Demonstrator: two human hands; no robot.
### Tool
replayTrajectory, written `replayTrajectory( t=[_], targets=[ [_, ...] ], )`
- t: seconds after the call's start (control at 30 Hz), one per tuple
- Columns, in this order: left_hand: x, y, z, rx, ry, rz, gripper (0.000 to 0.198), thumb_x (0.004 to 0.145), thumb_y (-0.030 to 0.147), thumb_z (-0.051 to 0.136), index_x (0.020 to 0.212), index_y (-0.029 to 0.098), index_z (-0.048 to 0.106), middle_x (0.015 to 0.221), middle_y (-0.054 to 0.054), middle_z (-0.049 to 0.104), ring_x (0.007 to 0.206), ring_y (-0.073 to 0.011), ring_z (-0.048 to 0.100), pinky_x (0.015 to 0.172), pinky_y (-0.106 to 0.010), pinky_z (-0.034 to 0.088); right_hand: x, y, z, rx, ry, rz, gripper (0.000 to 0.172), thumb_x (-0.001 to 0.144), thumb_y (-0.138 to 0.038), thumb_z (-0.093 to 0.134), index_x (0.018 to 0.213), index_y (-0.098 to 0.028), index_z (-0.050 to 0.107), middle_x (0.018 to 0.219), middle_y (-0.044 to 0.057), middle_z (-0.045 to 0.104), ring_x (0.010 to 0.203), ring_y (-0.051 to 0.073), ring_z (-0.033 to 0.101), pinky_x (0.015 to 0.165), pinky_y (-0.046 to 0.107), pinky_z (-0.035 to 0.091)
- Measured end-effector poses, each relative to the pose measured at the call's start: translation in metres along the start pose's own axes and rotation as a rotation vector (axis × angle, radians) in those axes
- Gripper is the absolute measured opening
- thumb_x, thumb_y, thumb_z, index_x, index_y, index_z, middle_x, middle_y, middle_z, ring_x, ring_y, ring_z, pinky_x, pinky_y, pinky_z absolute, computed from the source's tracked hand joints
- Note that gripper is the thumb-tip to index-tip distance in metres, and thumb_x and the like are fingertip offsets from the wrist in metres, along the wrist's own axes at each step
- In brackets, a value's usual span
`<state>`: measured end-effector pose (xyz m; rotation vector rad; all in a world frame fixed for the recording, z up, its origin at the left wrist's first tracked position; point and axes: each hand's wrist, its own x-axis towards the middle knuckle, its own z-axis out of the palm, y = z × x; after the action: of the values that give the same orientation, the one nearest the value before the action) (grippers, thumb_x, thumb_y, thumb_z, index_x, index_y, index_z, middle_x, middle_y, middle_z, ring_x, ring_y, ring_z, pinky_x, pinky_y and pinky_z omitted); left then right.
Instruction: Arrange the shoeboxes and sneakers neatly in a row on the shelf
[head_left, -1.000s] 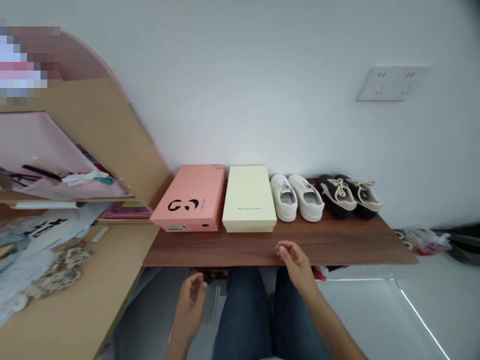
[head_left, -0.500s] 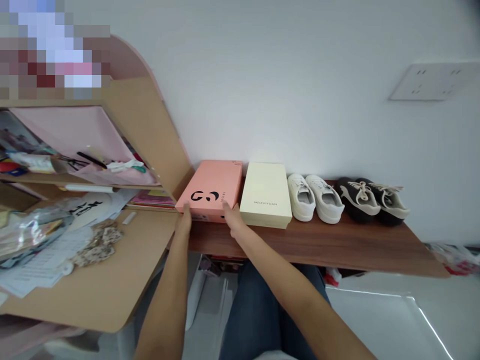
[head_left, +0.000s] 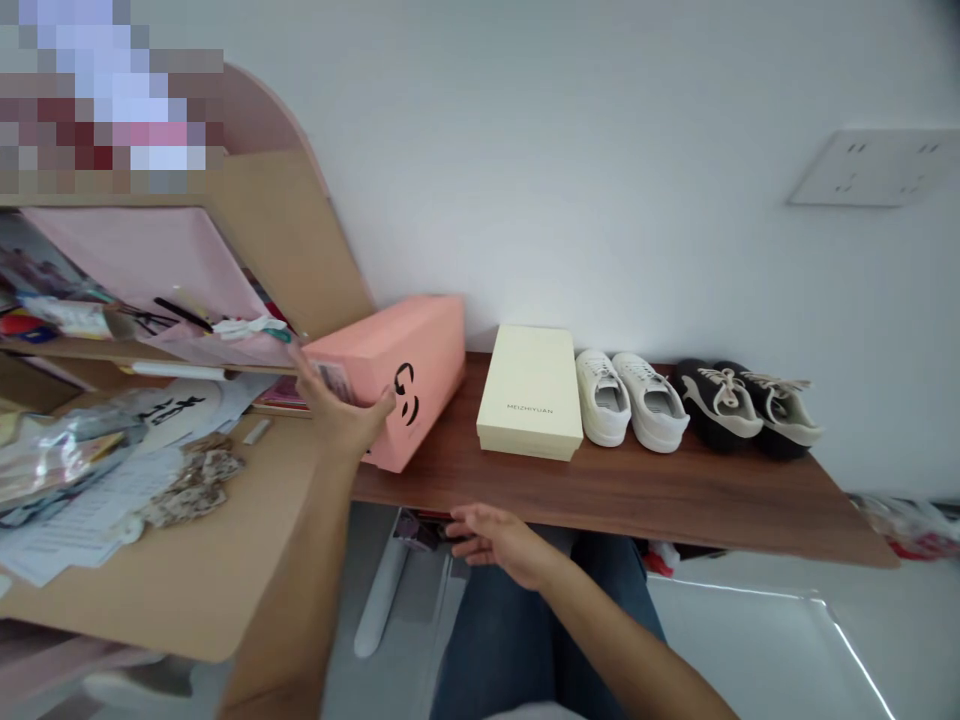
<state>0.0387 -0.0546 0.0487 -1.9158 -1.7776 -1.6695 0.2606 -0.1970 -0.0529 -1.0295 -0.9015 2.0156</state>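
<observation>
Now gripped the pink box (head_left: 435, 350) by its near end with the left hand (head_left: 343, 425), holding it tipped sideways at the left end of the board (head_left: 637, 500)! Held the right hand (head_left: 506, 545) loosely open near the front edge. Had cream box (head_left: 529, 380), white shoes (head_left: 643, 405), black shoes (head_left: 721, 405) farther right.

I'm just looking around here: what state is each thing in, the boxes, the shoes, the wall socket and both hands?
Pink box: tilted, looks closed.
Cream box: lying flat, closed.
White shoes: upright, side by side.
Black-and-beige shoes: upright, side by side.
Wall socket: nothing plugged in where visible.
Left hand: spread, gripping the near end of the pink box.
Right hand: open, holding nothing.
</observation>
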Motion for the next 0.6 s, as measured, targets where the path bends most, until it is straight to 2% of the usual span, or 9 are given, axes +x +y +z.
replayTrajectory(
  t=[0.07, 0.1, 0.17, 0.23, 0.3, 0.4, 0.5, 0.6],
  targets=[
    [0.001, -0.005, -0.003, 0.174, -0.056, 0.201, 0.122, 0.057, 0.048, 0.082, 0.153, 0.011, 0.015, 0.158, -0.023, 0.014, 0.146, -0.0392, 0.011, 0.118, -0.055, 0.012, -0.031, 0.009, -0.021, -0.023, 0.015, 0.023, 0.051, 0.075, -0.063, 0.068, 0.106, -0.023, 0.066, 0.108, 0.009, 0.07, 0.086, 0.019, 0.068, 0.078, 0.034, 0.049],
    [-0.001, -0.011, -0.002, 0.231, -0.139, 0.291, 0.116, 0.055, 0.045, 0.083, 0.15, 0.012, 0.026, 0.156, -0.023, 0.018, 0.145, -0.0416, 0.014, 0.117, -0.058, 0.011, -0.045, 0.013, -0.032, -0.023, 0.039, 0.033, 0.051, 0.075, -0.063, 0.068, 0.105, -0.022, 0.066, 0.107, 0.009, 0.07, 0.086, 0.019, 0.068, 0.077, 0.033, 0.049],
    [-0.01, -0.027, 0.002, 0.296, -0.338, 0.434, 0.089, 0.056, 0.038, 0.082, 0.136, 0.016, 0.049, 0.15, -0.021, 0.031, 0.142, -0.0424, 0.024, 0.115, -0.062, 0.01, -0.069, 0.02, -0.051, -0.003, 0.103, 0.043, 0.049, 0.075, -0.061, 0.069, 0.104, -0.022, 0.066, 0.106, 0.009, 0.071, 0.087, 0.019, 0.068, 0.076, 0.032, 0.049],
    [-0.024, -0.042, 0.008, 0.321, -0.519, 0.516, 0.061, 0.064, 0.028, 0.077, 0.123, 0.024, 0.061, 0.14, -0.016, 0.046, 0.137, -0.038, 0.035, 0.114, -0.063, 0.008, -0.086, 0.024, -0.067, 0.027, 0.166, 0.047, 0.046, 0.076, -0.059, 0.068, 0.103, -0.022, 0.067, 0.107, 0.01, 0.071, 0.088, 0.02, 0.069, 0.075, 0.032, 0.05],
    [-0.04, -0.05, 0.014, 0.321, -0.623, 0.559, 0.049, 0.071, 0.019, 0.069, 0.119, 0.031, 0.064, 0.13, -0.013, 0.054, 0.134, -0.0327, 0.042, 0.113, -0.064, 0.01, -0.096, 0.024, -0.079, 0.055, 0.217, 0.039, 0.043, 0.078, -0.057, 0.067, 0.104, -0.022, 0.067, 0.108, 0.01, 0.071, 0.088, 0.02, 0.069, 0.075, 0.033, 0.05],
    [-0.056, -0.047, 0.024, 0.309, -0.645, 0.601, 0.049, 0.077, 0.013, 0.063, 0.12, 0.036, 0.064, 0.129, -0.011, 0.056, 0.133, -0.0302, 0.043, 0.113, -0.064, 0.009, -0.1, 0.014, -0.091, 0.06, 0.261, 0.002, 0.04, 0.08, -0.055, 0.066, 0.103, -0.022, 0.068, 0.107, 0.011, 0.072, 0.087, 0.02, 0.069, 0.076, 0.034, 0.051],
    [-0.063, -0.037, 0.029, 0.308, -0.66, 0.611, 0.047, 0.079, 0.014, 0.06, 0.122, 0.033, 0.063, 0.134, -0.013, 0.054, 0.135, -0.0314, 0.041, 0.113, -0.064, 0.007, -0.096, -0.01, -0.101, -0.025, 0.322, -0.1, 0.04, 0.079, -0.055, 0.066, 0.102, -0.023, 0.068, 0.107, 0.011, 0.072, 0.086, 0.02, 0.069, 0.077, 0.036, 0.051],
    [-0.073, -0.018, 0.032, 0.249, -0.678, 0.559, 0.054, 0.08, 0.024, 0.061, 0.134, 0.024, 0.055, 0.144, -0.018, 0.047, 0.14, -0.0345, 0.034, 0.114, -0.063, 0.008, -0.086, -0.042, -0.112, -0.17, 0.517, -0.287, 0.043, 0.077, -0.057, 0.067, 0.105, -0.024, 0.067, 0.11, 0.009, 0.071, 0.091, 0.023, 0.068, 0.081, 0.04, 0.052]
  ],
)
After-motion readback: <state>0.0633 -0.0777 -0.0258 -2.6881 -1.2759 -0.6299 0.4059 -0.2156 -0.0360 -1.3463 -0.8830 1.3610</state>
